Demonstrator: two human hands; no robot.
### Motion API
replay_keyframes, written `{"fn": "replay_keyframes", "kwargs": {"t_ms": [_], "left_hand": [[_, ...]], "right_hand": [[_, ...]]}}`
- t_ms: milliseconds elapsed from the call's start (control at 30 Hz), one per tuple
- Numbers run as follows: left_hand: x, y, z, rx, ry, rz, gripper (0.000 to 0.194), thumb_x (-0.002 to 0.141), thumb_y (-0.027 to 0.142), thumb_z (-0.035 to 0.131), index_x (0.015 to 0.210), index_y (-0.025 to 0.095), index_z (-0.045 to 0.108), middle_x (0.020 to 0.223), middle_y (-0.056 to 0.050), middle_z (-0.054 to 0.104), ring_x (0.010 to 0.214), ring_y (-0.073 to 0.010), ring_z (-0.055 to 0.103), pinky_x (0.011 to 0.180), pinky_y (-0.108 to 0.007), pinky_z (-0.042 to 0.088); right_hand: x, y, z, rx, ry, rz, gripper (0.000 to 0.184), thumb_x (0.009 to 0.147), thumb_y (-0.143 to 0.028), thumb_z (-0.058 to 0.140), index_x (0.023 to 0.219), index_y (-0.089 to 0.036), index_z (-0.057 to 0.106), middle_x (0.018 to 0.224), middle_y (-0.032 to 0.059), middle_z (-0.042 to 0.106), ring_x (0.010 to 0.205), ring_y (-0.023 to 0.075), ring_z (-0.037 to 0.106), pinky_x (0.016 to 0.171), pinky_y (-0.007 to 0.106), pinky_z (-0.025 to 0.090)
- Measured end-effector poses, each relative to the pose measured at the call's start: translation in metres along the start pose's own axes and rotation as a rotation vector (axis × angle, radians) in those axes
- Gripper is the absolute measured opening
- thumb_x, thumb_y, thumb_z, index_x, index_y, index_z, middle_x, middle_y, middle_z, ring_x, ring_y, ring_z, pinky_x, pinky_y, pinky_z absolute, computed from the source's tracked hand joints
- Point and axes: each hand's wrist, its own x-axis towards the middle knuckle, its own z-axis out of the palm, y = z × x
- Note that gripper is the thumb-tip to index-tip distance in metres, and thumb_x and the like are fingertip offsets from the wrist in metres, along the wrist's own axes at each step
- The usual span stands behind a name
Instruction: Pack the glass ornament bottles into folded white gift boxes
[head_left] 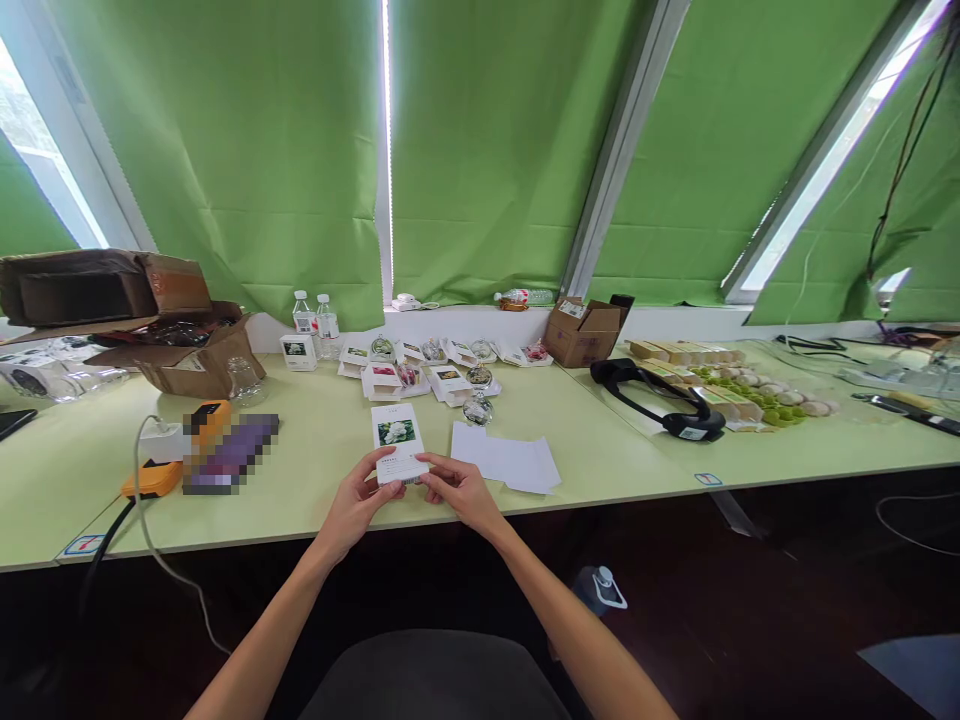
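A small white cardboard box (397,440) with a white-flower picture is held just above the table's front edge. My left hand (360,500) pinches its lower left corner, while my right hand (463,490) grips the lower right. Right of it, white unfolded card sheets (510,458) lie on the table. Behind the held box are several small picture boxes, some with open flaps, such as one with a pink picture (382,378). Among them sit clear round containers, one of them (478,408) nearest to the sheets.
Brown cartons (187,350) stand at the left, near a phone (232,455) and an orange power strip (154,480) with cables. A closed white box (298,352) and bottles stand behind. Rightward are a small carton (583,335), a black headset (660,400) and green trays (765,395).
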Motion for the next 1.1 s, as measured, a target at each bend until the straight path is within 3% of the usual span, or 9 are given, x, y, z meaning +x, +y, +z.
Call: {"fn": "replay_keyframes", "kwargs": {"t_ms": [633, 733, 833, 1000, 1100], "left_hand": [[-0.001, 0.004, 0.002, -0.011, 0.011, -0.008, 0.053, 0.083, 0.040, 0.062, 0.131, 0.024, 0.049, 0.126, -0.008, 0.058, 0.092, -0.0209, 0.065, 0.092, -0.044, 0.053], [0.000, 0.001, 0.002, -0.027, 0.033, 0.003, 0.054, 0.085, 0.042, 0.059, 0.134, 0.023, 0.048, 0.127, -0.008, 0.057, 0.090, -0.0212, 0.065, 0.091, -0.045, 0.053], [0.001, -0.001, 0.001, -0.051, 0.035, -0.004, 0.062, 0.086, 0.041, 0.058, 0.143, 0.029, 0.036, 0.131, -0.007, 0.055, 0.089, -0.0203, 0.066, 0.092, -0.045, 0.053], [0.002, -0.005, 0.000, -0.126, 0.069, -0.036, 0.093, 0.085, 0.037, 0.063, 0.149, 0.035, -0.004, 0.128, -0.009, 0.058, 0.089, -0.0199, 0.067, 0.091, -0.048, 0.053], [0.002, -0.007, 0.000, -0.141, 0.067, -0.042, 0.091, 0.084, 0.036, 0.064, 0.150, 0.031, 0.002, 0.131, -0.012, 0.056, 0.091, -0.0212, 0.068, 0.092, -0.048, 0.052]], "right_hand": [[-0.002, -0.002, 0.002, -0.034, 0.016, -0.013, 0.052, 0.080, -0.047, 0.066, 0.123, -0.019, 0.063, 0.072, 0.0006, 0.063, 0.060, 0.0100, 0.050, 0.060, 0.026, 0.048], [-0.002, -0.003, 0.003, -0.064, 0.047, -0.020, 0.050, 0.082, -0.048, 0.063, 0.124, -0.021, 0.063, 0.084, 0.0031, 0.066, 0.063, 0.0110, 0.053, 0.058, 0.025, 0.049], [-0.003, -0.003, 0.004, -0.088, 0.063, -0.023, 0.047, 0.083, -0.049, 0.060, 0.122, -0.023, 0.064, 0.105, 0.0061, 0.067, 0.070, 0.0129, 0.057, 0.058, 0.026, 0.051], [-0.003, -0.005, 0.004, -0.107, 0.071, -0.015, 0.046, 0.083, -0.048, 0.061, 0.122, -0.026, 0.064, 0.114, 0.0064, 0.066, 0.073, 0.0149, 0.060, 0.057, 0.027, 0.052], [-0.003, -0.006, 0.005, -0.104, 0.076, -0.025, 0.044, 0.083, -0.048, 0.060, 0.121, -0.027, 0.065, 0.122, 0.0059, 0.063, 0.077, 0.0161, 0.060, 0.056, 0.027, 0.053]]}}
